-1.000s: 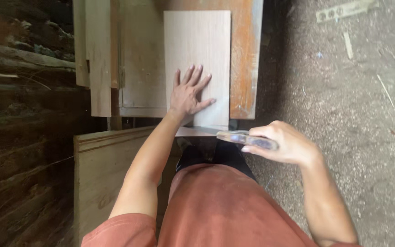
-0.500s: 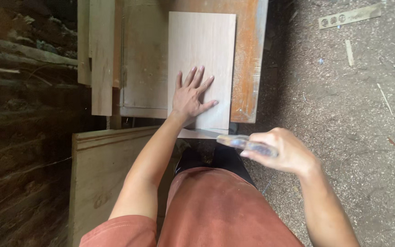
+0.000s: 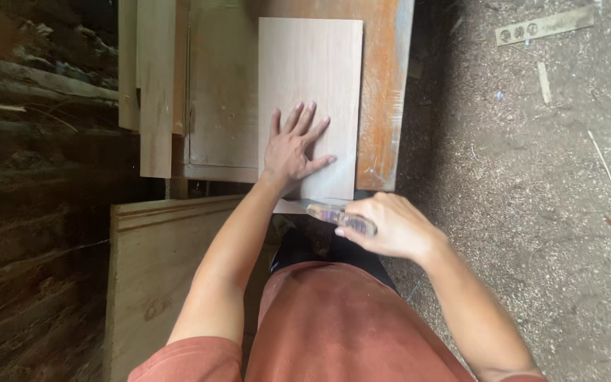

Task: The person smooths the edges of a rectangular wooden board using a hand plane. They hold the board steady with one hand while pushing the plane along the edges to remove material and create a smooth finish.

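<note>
Your left hand [image 3: 293, 150] lies flat and open on the pale board [image 3: 310, 78], which sits on the orange bench [image 3: 383, 92]. Your right hand [image 3: 385, 226] grips a clear-handled tool [image 3: 341, 218] at the near edge. The board looks thin, stiff and light; hold it by the edges.

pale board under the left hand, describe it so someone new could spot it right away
Find the orange-stained workbench at top centre. On it lies a pale board, upright and rectangular, with the left hand flat on its lower part. It is the lightest, cleanest panel there, unlike the greyer panel beside it.
</note>
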